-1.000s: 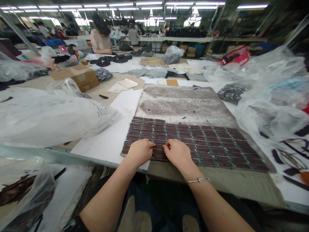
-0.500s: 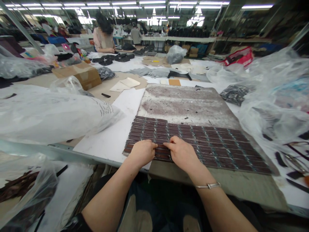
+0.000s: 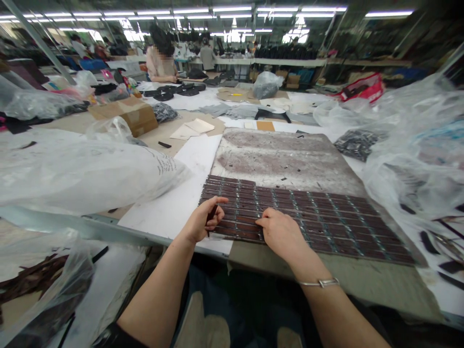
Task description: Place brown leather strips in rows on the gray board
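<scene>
Rows of narrow dark brown strips (image 3: 326,217) cover the near part of a worn, stained board (image 3: 271,162), with bluish marks at their joins. My left hand (image 3: 203,220) is at the rows' left end, index finger stretched out. Its other fingers curl around a dark brown strip (image 3: 212,213), which sticks out of the palm. My right hand (image 3: 284,232) rests on the strips close to the board's front edge. Its thumb and index finger are closed together; whatever lies under them is hidden.
A large white plastic bag (image 3: 83,171) lies to the left, with a cardboard box (image 3: 126,116) behind it. Clear plastic bags (image 3: 409,159) crowd the right side. Below left, brown scraps (image 3: 32,280) sit in a clear bag. A co-worker (image 3: 161,60) sits across the table.
My left hand has lifted off the strips and moved left, turning so a brown strip shows in its fingers. My right hand has stayed nearly in place on the rows. The view shifted slightly.
</scene>
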Motion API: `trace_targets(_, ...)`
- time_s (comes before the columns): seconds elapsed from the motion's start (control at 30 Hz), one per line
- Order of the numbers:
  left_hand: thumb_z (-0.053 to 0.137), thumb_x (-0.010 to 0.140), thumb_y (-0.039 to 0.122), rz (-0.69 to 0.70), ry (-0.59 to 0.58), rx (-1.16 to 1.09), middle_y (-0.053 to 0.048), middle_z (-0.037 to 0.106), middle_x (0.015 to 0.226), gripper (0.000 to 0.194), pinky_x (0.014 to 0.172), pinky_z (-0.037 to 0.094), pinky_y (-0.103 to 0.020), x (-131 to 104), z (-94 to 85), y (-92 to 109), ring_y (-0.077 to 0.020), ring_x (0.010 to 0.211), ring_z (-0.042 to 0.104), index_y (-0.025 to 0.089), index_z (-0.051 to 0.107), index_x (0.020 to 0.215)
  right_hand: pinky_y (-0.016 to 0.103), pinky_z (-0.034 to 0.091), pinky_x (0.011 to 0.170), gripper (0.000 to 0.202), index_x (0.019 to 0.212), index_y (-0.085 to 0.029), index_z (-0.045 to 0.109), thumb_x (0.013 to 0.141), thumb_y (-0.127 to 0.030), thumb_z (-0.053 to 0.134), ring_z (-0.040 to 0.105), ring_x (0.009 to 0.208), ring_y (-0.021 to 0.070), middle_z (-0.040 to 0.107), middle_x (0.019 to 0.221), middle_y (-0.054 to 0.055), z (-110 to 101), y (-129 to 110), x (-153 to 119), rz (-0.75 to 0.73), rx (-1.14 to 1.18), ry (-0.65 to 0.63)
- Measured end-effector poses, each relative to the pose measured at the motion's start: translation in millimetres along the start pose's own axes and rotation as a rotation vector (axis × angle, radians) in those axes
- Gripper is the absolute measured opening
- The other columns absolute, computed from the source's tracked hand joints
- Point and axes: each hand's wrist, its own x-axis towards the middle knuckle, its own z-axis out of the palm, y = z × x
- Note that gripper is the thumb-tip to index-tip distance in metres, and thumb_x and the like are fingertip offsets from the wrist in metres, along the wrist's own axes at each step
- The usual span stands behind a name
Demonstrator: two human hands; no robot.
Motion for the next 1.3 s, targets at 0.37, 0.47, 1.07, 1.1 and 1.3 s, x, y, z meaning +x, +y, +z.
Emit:
trace_targets(0.37,0.022,0.082,0.072,-0.015,-0.192,0.001,0.002,0.047,0.062,0.075,0.04,0.005,-0.021,-7.6,4.5,-14.6,-0.0043,0.041,0.02,0.02,0.041,0.132,0.025,0.046,0.069,0.029,0.11,-0.019,0.066,0.086,-0.03,0.056,0.059,0.076,0.0134,0.065,0.087,0.003,-0.3,-46.1,19.6,-0.034,0.826,0.172)
trace_targets(0.47,0.025,0.08,0.074,-0.051,-0.174,0.019,0.001,0.048,0.066,0.076,0.04,0.006,-0.02,-7.9,7.7,-16.1,-0.0038,0.042,0.023,0.019,0.043,0.13,0.025,0.045,0.071,0.021,0.099,-0.02,0.07,0.084,-0.028,0.057,0.06,0.077,0.0138,0.067,0.086,0.002,1.2,-60.0,24.9,-0.065,0.879,0.152)
trace_targets(1.07,0.02,0.085,0.068,0.021,-0.178,0.017,0.001,0.05,0.06,0.066,0.038,0.01,-0.019,-19.7,-6.3,-15.8,-0.003,0.038,0.024,0.016,0.054,0.105,0.024,0.044,0.067,0.015,0.092,-0.023,0.07,0.082,-0.028,0.06,0.058,0.07,0.0124,0.065,0.079,0.0,9.1,-80.3,37.6,-0.077,0.969,0.165)
trace_targets(1.1,0.019,0.085,0.069,0.017,-0.181,0.013,0.001,0.05,0.059,0.067,0.037,0.011,-0.019,-20.1,-6.5,-15.9,-0.0033,0.038,0.024,0.016,0.054,0.106,0.024,0.044,0.068,0.012,0.085,-0.022,0.071,0.081,-0.027,0.06,0.059,0.07,0.0126,0.065,0.074,0.0,8.9,-82.4,38.4,-0.064,0.943,0.185)
trace_targets(1.3,0.045,0.083,0.059,0.07,-0.098,0.003,0.002,0.053,0.063,0.045,0.038,0.011,-0.018,-21.7,-15.0,-15.4,-0.0015,0.039,0.025,0.016,0.054,0.094,0.026,0.044,0.071,0.018,0.078,-0.02,0.07,0.082,-0.032,0.056,0.06,0.075,0.0151,0.069,0.076,0.001,13.6,-77.1,44.8,0.098,0.973,0.232)
